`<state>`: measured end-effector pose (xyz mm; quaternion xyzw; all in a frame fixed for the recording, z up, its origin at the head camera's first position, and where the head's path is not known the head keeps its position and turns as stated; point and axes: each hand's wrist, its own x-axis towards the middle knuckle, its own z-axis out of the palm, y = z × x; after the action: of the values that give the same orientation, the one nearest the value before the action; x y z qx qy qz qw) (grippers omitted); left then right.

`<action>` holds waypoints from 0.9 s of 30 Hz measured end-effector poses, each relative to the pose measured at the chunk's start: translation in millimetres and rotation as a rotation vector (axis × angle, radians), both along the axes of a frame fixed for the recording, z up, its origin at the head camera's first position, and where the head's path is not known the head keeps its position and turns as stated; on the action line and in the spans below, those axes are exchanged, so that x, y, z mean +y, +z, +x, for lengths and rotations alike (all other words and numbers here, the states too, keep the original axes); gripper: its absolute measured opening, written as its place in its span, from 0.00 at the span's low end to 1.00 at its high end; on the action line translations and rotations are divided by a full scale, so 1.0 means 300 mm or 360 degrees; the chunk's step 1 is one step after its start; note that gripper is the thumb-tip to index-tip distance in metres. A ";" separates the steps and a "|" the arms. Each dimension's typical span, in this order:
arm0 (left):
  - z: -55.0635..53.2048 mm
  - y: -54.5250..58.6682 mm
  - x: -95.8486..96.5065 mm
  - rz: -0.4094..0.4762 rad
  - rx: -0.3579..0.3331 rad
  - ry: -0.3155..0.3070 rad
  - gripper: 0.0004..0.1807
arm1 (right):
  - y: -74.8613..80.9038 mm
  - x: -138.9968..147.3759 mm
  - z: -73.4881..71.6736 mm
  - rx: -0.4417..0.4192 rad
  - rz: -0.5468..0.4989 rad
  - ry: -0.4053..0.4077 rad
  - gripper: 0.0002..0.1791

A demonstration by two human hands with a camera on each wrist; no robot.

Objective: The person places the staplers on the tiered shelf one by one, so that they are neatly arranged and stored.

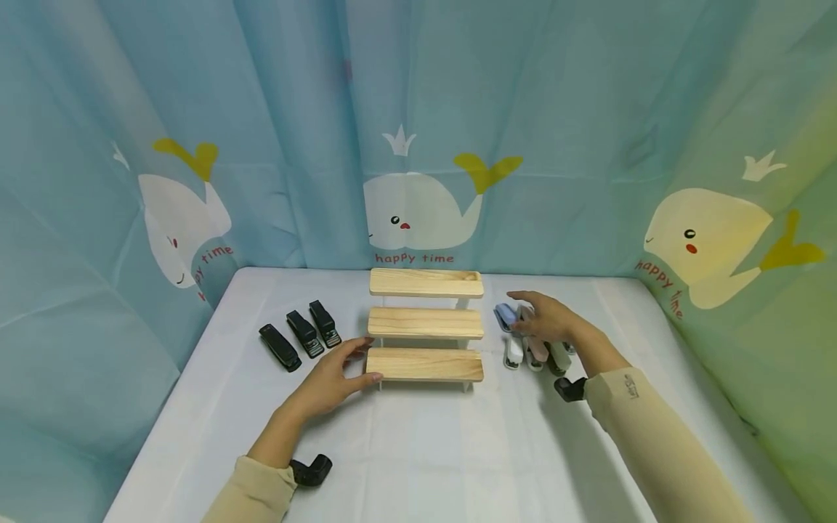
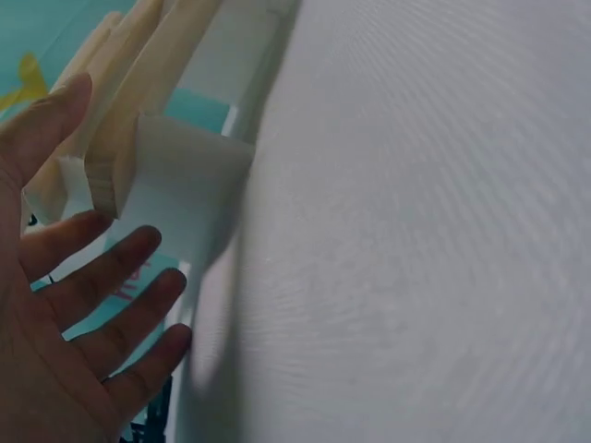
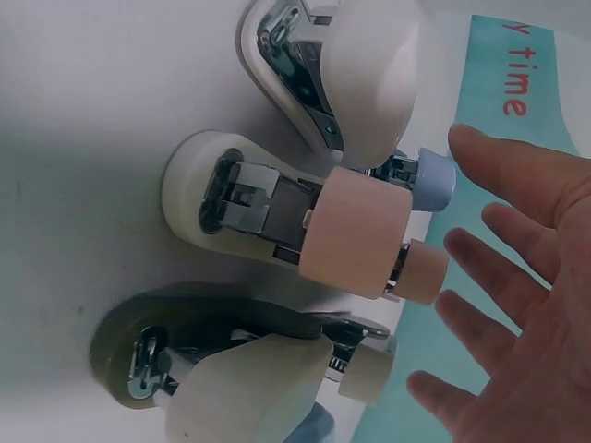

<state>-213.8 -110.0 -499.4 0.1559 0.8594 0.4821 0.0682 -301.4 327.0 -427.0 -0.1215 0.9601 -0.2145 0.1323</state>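
Note:
My left hand (image 1: 330, 381) is at the left end of a three-tier wooden display rack (image 1: 425, 365), thumb at the lowest plank's front edge. In the left wrist view its fingers (image 2: 120, 277) are spread beside the plank ends (image 2: 111, 157) and the white side support. My right hand (image 1: 549, 317) hovers over a cluster of small staplers, partly hiding them. Among these are a blue stapler (image 1: 506, 317), a white stapler (image 1: 514, 354), a pink stapler (image 1: 537, 351) and a grey-green stapler (image 1: 560, 359). Spread fingers (image 3: 489, 341) show beside the pink stapler's rear end in the right wrist view.
Three black staplers (image 1: 305, 333) lie in a slanted row left of the rack. A white cloth covers the table (image 1: 418, 450). Blue curtains (image 1: 294, 145) with whale prints hang around its back and sides. Black camera mounts (image 1: 312, 471) are worn at both wrists.

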 end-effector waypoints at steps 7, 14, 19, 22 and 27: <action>-0.004 -0.030 0.003 0.0069 -0.0060 0.0034 0.37 | -0.010 -0.007 -0.029 -0.0033 0.0011 0.0019 0.40; -0.016 -0.063 -0.002 0.0157 -0.0119 0.0018 0.35 | -0.013 -0.016 -0.063 -0.0079 0.0103 0.0032 0.41; -0.017 -0.071 -0.005 0.0223 -0.0103 0.0003 0.36 | -0.021 -0.019 -0.080 -0.0117 0.0153 0.0022 0.39; -0.016 -0.072 -0.005 0.0263 -0.0103 -0.0004 0.36 | -0.031 -0.020 -0.088 -0.0115 0.0172 0.0057 0.39; -0.018 -0.080 -0.008 0.0306 -0.0083 -0.0015 0.35 | -0.042 -0.022 -0.103 -0.0118 0.0185 0.0090 0.38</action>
<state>-219.2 -112.4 -523.3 0.1533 0.8063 0.5660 0.0776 -332.4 320.2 -439.7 -0.1325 0.9616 -0.1588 0.1807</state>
